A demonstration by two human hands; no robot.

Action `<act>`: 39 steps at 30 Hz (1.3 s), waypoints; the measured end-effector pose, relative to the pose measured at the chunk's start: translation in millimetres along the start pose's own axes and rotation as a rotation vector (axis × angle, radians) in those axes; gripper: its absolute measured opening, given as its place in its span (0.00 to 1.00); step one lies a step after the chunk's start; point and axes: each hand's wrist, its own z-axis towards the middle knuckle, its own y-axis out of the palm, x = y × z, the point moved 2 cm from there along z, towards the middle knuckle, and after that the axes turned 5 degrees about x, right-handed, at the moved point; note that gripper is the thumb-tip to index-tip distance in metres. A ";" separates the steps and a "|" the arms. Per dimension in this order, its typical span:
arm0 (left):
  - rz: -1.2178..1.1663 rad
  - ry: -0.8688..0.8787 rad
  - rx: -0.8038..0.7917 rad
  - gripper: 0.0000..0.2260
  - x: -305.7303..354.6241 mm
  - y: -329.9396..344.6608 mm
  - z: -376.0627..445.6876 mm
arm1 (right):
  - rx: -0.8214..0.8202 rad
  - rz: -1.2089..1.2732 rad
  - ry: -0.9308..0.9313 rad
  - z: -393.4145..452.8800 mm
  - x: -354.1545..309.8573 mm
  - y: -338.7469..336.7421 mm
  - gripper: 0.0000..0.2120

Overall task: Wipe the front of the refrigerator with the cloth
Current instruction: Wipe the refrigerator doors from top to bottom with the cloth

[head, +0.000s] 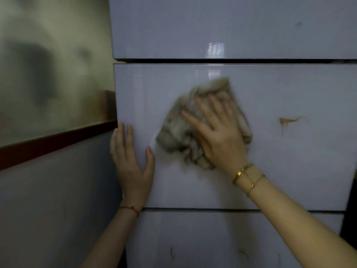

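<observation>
The white glossy refrigerator fills most of the view, with dark gaps splitting its front into three panels. On the middle panel my right hand presses a crumpled beige cloth flat against the surface, fingers spread and pointing up-left. The cloth looks blurred at its edges. My left hand rests flat on the left edge of the same panel, fingers straight and thumb apart. A brown smear marks the panel to the right of the cloth.
Left of the refrigerator stands a wall, greenish above a dark red strip and grey below. Faint brown marks show on the bottom panel. A dark gap runs along the refrigerator's right side.
</observation>
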 end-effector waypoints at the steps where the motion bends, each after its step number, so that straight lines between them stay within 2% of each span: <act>1: 0.004 0.000 -0.005 0.26 -0.4 -0.3 -0.1 | -0.053 0.011 -0.071 -19.3 -10.8 1.6 0.20; 3: 0.004 0.001 -0.014 0.26 -1.5 -0.6 -0.5 | -0.154 -0.007 -0.196 -60.4 -20.4 -5.0 0.22; 5: -0.003 0.001 -0.017 0.26 -1.4 -0.9 -0.6 | -0.168 -0.027 -0.210 -77.9 -6.3 -17.6 0.24; 9: -0.007 -0.005 -0.010 0.26 0.5 0.1 -1.1 | -0.018 -0.033 0.068 -21.1 41.8 -26.7 0.20; 12: -0.009 0.000 -0.011 0.26 0.7 0.8 -1.2 | 0.081 -0.052 0.183 34.6 41.4 -16.1 0.18; 14: -0.007 0.003 -0.020 0.26 0.6 0.7 -1.1 | 0.073 -0.039 0.148 38.4 23.9 -5.5 0.18; 17: 0.000 0.003 -0.046 0.26 1.8 -1.3 -0.8 | -0.020 -0.002 0.033 -10.1 -8.5 -0.7 0.20; 19: 0.023 0.059 -0.084 0.25 5.4 -1.3 -1.4 | -0.109 -0.023 -0.051 -54.0 -19.0 -8.3 0.20; 21: 0.039 0.161 -0.141 0.25 14.1 1.4 -3.8 | -0.139 -0.054 -0.054 -84.7 -10.4 -21.2 0.20; 25: -0.015 0.280 -0.187 0.26 44.5 16.6 0.7 | -0.076 -0.083 0.113 -83.8 41.9 -46.3 0.19; 28: -0.025 0.254 -0.152 0.25 63.2 30.0 8.1 | 0.090 -0.127 0.386 -49.2 82.9 -58.1 0.19; 30: 0.008 0.238 -0.122 0.25 66.2 34.9 8.6 | 0.142 -0.154 0.482 -36.8 88.9 -56.4 0.20; 32: 0.036 0.257 -0.109 0.25 64.8 36.7 6.5 | 0.113 -0.154 0.408 -49.2 74.8 -49.5 0.19; 36: 0.048 0.274 -0.078 0.25 61.7 36.8 4.9 | -0.094 -0.101 0.140 -123.0 40.8 -50.0 0.20; 39: 0.032 0.272 -0.062 0.25 62.8 36.5 4.0 | -0.056 -0.134 0.267 -134.9 68.5 -66.3 0.20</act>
